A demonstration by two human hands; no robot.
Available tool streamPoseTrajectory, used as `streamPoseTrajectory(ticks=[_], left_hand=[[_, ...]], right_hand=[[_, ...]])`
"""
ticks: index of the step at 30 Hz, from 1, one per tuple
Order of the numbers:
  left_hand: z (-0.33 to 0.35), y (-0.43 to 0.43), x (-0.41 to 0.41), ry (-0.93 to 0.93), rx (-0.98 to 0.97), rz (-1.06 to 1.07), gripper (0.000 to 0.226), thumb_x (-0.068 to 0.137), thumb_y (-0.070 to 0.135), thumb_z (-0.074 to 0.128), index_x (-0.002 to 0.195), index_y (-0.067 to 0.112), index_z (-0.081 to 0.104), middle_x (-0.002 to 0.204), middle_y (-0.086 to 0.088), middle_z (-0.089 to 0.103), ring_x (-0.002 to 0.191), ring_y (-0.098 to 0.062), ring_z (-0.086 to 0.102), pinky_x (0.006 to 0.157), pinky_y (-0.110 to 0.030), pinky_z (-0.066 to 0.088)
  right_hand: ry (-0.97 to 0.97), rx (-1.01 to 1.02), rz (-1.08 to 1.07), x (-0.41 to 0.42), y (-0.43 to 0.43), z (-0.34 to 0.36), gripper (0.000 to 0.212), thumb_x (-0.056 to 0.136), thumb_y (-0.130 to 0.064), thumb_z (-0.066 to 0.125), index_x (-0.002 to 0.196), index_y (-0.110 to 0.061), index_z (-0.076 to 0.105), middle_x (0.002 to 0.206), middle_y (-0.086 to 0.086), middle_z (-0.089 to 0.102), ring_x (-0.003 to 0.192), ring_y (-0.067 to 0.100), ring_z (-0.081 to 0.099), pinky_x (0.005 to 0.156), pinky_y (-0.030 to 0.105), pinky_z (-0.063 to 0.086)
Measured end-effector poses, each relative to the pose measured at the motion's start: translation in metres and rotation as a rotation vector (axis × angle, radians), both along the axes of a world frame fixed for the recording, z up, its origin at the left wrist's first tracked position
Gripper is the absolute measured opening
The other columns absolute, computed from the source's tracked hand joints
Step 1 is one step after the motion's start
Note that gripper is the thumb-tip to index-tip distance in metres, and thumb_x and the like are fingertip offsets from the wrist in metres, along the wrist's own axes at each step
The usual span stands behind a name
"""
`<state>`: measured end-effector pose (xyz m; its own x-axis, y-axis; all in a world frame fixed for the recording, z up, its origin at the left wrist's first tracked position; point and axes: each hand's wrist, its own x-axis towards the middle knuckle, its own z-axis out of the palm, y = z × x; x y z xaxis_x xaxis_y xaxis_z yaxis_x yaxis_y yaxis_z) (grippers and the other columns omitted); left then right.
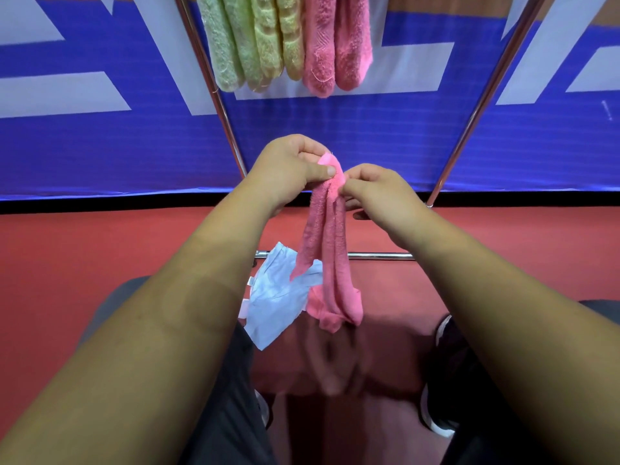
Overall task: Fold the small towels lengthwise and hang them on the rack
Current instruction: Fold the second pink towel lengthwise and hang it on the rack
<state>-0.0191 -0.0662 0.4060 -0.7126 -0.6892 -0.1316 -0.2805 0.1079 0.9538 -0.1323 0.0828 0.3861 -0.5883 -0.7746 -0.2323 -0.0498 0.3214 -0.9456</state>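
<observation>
- Forearms, both bare, reach forward from the bottom corners and meet at mid-frame, above dark trousers and dark shoes (443, 374) with pale soles on the red floor (100, 250).
- A pale blue towel (278, 307) lies crumpled on the left thigh, its far end near the low chrome bar; the hanging pink cloth overlaps its right edge.
- The left hand (288, 169) is closed on the top of a pink towel (330, 250), thumb pressed flat against the bunched upper end and fingers curled behind it.
- The right hand (379, 193) pinches the same towel just below and to the right of that point, thumb and forefinger tips against the cloth, the other fingers curled under.
- The pink towel hangs down from the two hands in long narrow folds, gathered tight at the top and wider at the bottom, where its lower end hangs between the knees.
- Behind the towel a horizontal chrome bar of the rack (379, 255) runs low across the floor, and two slanted chrome poles rise from either side toward the top corners.
- At the top, folded towels hang side by side between the poles: green towels (231, 45) on the left, yellow-green ones beside them, and two hung pink towels (335, 41) on the right, touching one another.
- A blue banner (369, 129) with large pale shapes fills the background.
</observation>
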Motion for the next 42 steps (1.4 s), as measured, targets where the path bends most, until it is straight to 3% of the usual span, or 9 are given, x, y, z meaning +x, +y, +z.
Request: streamPoseTrajectory(ticks=[3,9,13,19,26,29,32,38,42], left_hand=[[0.001,0.001,0.001,-0.057,-0.074,-0.010,0.034,0.077,0.006,0.094,0.103,0.012,0.072,0.090,-0.006,0.080,0.080,-0.017,0.076,0.083,-0.038,0.065],[0.001,0.006,0.000,-0.169,-0.204,-0.099,0.036,0.077,0.009,0.093,0.103,0.016,0.069,0.090,-0.003,0.079,0.078,-0.012,0.073,0.079,-0.038,0.062],[-0.004,0.005,-0.001,-0.331,-0.400,-0.182,0.030,0.080,0.019,0.092,0.101,0.016,0.071,0.087,0.002,0.076,0.072,-0.010,0.066,0.066,-0.027,0.052],[-0.025,-0.007,0.004,-0.620,-0.549,-0.171,0.019,0.089,0.026,0.088,0.085,0.013,0.074,0.093,-0.007,0.079,0.092,-0.026,0.074,0.083,-0.034,0.057],[-0.018,0.002,-0.004,-0.305,-0.357,-0.173,0.014,0.092,0.022,0.084,0.087,0.012,0.075,0.063,0.010,0.057,0.056,-0.005,0.045,0.061,-0.025,0.041],[-0.019,0.005,-0.008,-0.190,-0.300,-0.192,0.016,0.093,0.023,0.080,0.092,0.008,0.074,0.073,0.000,0.063,0.067,-0.013,0.052,0.070,-0.032,0.046],[-0.019,0.004,-0.009,-0.159,-0.229,-0.209,0.009,0.092,0.019,0.079,0.097,0.012,0.075,0.081,-0.004,0.070,0.075,-0.016,0.059,0.075,-0.037,0.051],[-0.011,0.013,-0.008,-0.147,-0.171,-0.231,0.033,0.087,-0.006,0.080,0.117,0.005,0.072,0.093,-0.005,0.077,0.074,-0.004,0.069,0.071,-0.019,0.056],[-0.011,0.013,-0.008,-0.217,-0.210,-0.256,0.036,0.081,0.000,0.087,0.111,0.011,0.071,0.094,-0.004,0.081,0.078,-0.009,0.073,0.076,-0.029,0.061]], right_hand=[[-0.048,-0.060,-0.007,-0.002,-0.001,-0.002,0.011,0.096,-0.031,0.073,0.093,-0.021,0.074,0.085,0.002,0.071,0.078,0.016,0.062,0.076,0.036,0.050],[-0.078,-0.149,-0.017,-0.005,0.000,-0.003,0.027,0.098,-0.025,0.079,0.104,0.001,0.076,0.101,0.020,0.081,0.082,0.021,0.071,0.084,0.043,0.061],[0.008,-0.142,-0.070,-0.010,-0.003,-0.008,0.010,0.098,-0.026,0.074,0.096,-0.016,0.077,0.093,0.007,0.080,0.084,0.019,0.070,0.092,0.055,0.062],[0.178,-0.156,-0.411,-0.024,-0.006,-0.006,0.014,0.103,-0.036,0.064,0.090,-0.032,0.062,0.090,-0.009,0.066,0.081,0.015,0.061,0.083,0.044,0.058],[0.207,-0.099,-0.241,-0.016,0.000,-0.008,0.011,0.099,-0.036,0.072,0.097,-0.025,0.071,0.092,-0.002,0.077,0.079,0.015,0.070,0.085,0.045,0.063],[0.103,-0.097,-0.130,-0.007,0.002,-0.008,0.015,0.103,-0.026,0.074,0.105,-0.012,0.070,0.096,0.015,0.080,0.071,0.016,0.072,0.068,0.045,0.067],[0.082,-0.109,-0.137,-0.007,0.002,-0.004,0.017,0.102,-0.020,0.076,0.105,-0.005,0.068,0.088,0.012,0.079,0.062,0.010,0.071,0.060,0.035,0.065],[0.146,-0.063,-0.185,-0.011,0.001,-0.007,0.012,0.091,-0.019,0.082,0.090,-0.019,0.070,0.084,0.002,0.079,0.078,0.021,0.076,0.082,0.050,0.065],[0.154,-0.078,-0.249,-0.012,-0.003,-0.011,0.009,0.091,-0.021,0.080,0.090,-0.021,0.071,0.086,-0.001,0.080,0.086,0.025,0.080,0.085,0.052,0.065]])
